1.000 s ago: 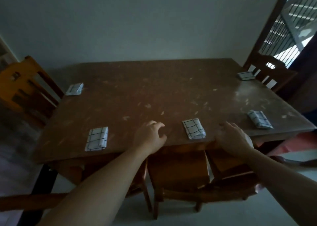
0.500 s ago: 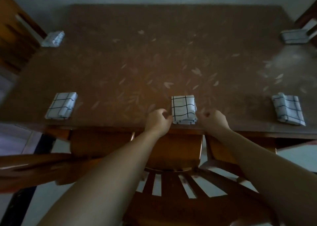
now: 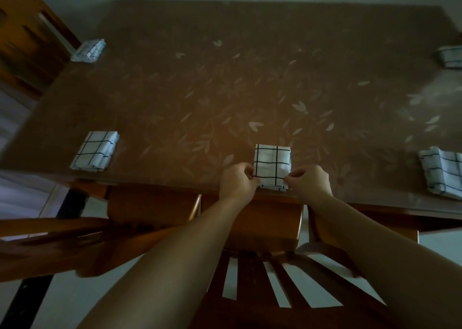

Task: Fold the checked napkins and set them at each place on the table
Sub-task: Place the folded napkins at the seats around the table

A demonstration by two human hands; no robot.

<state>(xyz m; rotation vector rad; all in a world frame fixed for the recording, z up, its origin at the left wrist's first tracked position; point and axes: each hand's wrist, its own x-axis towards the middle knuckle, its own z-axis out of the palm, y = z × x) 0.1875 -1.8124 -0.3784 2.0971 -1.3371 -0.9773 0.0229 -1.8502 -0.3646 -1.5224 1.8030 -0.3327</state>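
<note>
Head view: left hand (image 3: 237, 182) and right hand (image 3: 310, 182) pinching near corners of folded napkin (image 3: 272, 165) at near table (image 3: 225, 91) edge above chair (image 3: 270, 273); uneven tug risks unfolding it or dragging it off.

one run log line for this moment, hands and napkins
left hand: pinching middle napkin near-left corner | right hand: pinching near-right corner | napkin: folded, flat at near table edge | four others: placed
</note>
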